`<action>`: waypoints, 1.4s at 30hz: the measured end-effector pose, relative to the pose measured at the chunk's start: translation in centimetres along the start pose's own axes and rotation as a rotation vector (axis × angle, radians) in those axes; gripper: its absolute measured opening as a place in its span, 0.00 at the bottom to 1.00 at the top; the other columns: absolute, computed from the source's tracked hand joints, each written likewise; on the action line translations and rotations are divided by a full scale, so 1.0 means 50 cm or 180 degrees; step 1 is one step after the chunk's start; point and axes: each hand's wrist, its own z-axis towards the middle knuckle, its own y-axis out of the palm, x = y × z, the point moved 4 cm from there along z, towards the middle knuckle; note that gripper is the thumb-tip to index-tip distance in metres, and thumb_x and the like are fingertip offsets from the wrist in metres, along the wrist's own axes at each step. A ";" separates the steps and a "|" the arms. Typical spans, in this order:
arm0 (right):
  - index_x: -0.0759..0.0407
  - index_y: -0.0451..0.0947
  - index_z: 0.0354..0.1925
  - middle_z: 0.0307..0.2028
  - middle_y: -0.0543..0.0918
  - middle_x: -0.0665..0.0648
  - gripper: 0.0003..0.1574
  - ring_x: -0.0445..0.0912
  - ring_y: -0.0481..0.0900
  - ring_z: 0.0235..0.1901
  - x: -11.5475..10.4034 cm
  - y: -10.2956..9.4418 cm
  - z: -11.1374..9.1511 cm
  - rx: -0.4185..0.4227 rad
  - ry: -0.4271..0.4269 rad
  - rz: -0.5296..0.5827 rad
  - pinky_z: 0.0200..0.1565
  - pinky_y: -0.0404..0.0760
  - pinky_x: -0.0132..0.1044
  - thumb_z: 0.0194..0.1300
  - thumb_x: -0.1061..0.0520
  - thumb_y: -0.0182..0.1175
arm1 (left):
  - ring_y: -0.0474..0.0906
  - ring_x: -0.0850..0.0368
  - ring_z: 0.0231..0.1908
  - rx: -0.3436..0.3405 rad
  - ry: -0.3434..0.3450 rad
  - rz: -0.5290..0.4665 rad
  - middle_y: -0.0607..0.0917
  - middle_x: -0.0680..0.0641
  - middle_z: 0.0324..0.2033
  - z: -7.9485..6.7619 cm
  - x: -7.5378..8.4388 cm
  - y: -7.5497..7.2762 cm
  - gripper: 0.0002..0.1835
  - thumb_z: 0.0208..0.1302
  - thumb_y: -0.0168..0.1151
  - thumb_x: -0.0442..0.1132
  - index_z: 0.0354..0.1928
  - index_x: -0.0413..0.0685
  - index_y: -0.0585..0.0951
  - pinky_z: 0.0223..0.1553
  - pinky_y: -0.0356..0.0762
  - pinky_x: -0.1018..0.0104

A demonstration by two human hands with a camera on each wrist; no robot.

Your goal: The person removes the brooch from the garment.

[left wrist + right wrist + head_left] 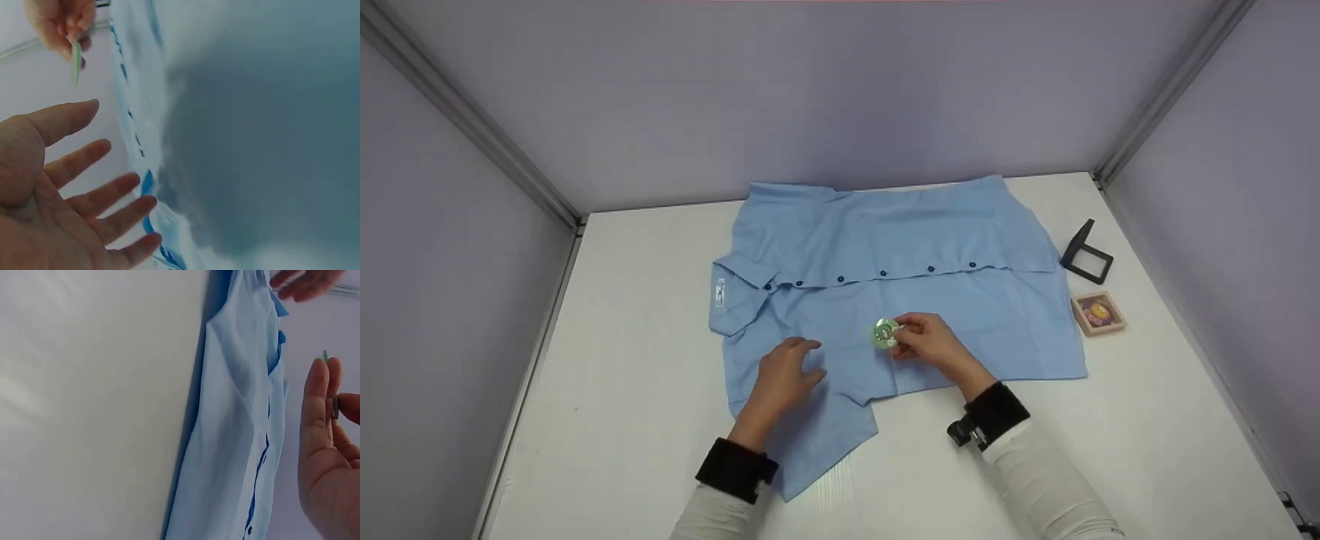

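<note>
A small round green disc (883, 334) with a shiny face is pinched between the thumb and fingers of my right hand (928, 342), above the lower front of a light blue shirt (975, 322). In the left wrist view the disc (76, 63) appears edge-on and thin. My left hand (786, 377) hovers over the shirt near its lower sleeve, fingers spread and nothing in them; the left wrist view shows its palm (50, 225). The shirt lies flat, buttoned with dark buttons, its collar (739, 289) to the left. In the right wrist view, my right fingers mostly hide the disc.
Right of the shirt's hem stands a black hinged frame (1091, 262), its lid raised. In front of it sits a small wooden box (1099, 313) with a yellow and purple item inside. The white table (637, 330) is bounded by grey panels at the back and sides.
</note>
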 end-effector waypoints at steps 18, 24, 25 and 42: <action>0.78 0.64 0.64 0.42 0.80 0.67 0.27 0.46 0.85 0.34 0.006 -0.199 -0.032 0.0745 0.0156 -0.0060 0.44 0.83 0.41 0.70 0.66 0.51 | 0.45 0.25 0.70 -0.0201 -0.0699 0.0764 0.56 0.28 0.71 0.001 -0.107 -0.011 0.50 0.47 0.75 0.61 0.71 0.48 0.69 0.61 0.49 0.26; 0.79 0.60 0.66 0.46 0.78 0.68 0.29 0.45 0.85 0.35 0.000 -0.281 -0.061 0.1062 0.0262 -0.0062 0.46 0.82 0.42 0.72 0.64 0.51 | 0.44 0.26 0.70 -0.0232 -0.0771 0.0762 0.55 0.29 0.72 0.005 -0.114 -0.015 0.51 0.46 0.75 0.61 0.71 0.49 0.69 0.62 0.49 0.27; 0.79 0.59 0.66 0.45 0.78 0.67 0.30 0.44 0.85 0.35 -0.001 -0.296 -0.066 0.1129 0.0257 -0.0058 0.46 0.82 0.41 0.72 0.64 0.51 | 0.45 0.26 0.70 -0.0232 -0.0780 0.0758 0.55 0.29 0.72 0.004 -0.114 -0.016 0.51 0.46 0.75 0.62 0.71 0.49 0.69 0.62 0.49 0.27; 0.66 0.65 0.66 0.33 0.79 0.53 0.29 0.39 0.85 0.24 0.005 -0.555 -0.146 0.3270 0.0423 0.0868 0.33 0.83 0.30 0.68 0.65 0.55 | 0.47 0.26 0.70 -0.0207 -0.0782 0.0835 0.57 0.29 0.71 -0.004 -0.109 -0.017 0.50 0.46 0.76 0.62 0.70 0.49 0.70 0.61 0.51 0.27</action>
